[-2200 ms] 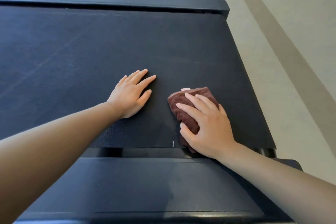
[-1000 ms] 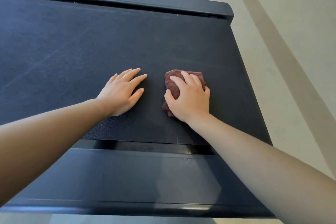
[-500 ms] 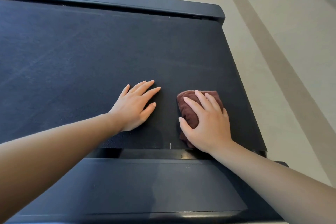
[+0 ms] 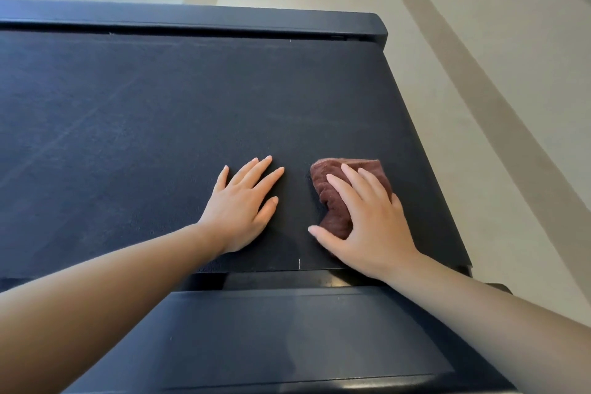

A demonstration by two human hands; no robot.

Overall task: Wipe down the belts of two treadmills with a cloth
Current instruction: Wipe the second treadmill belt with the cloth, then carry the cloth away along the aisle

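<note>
**Cloth [image 4: 332, 198] near the belt's [image 4: 160, 121] right edge**

Wide bare belt lies left of my left hand [image 4: 243, 205], which rests flat with fingers spread. Just beside it, my right hand [image 4: 367, 224] presses the cloth with straight fingers, close to the near and right edges; floor [image 4: 479, 105] beyond.

The right hand [image 4: 367, 227] presses a brown cloth [image 4: 334, 216] on the belt [image 4: 160, 125] (left hand [image 4: 240, 205] flat alongside).

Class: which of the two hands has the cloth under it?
The right hand presses on the brown cloth; the left hand lies flat on the bare belt beside it.
</note>
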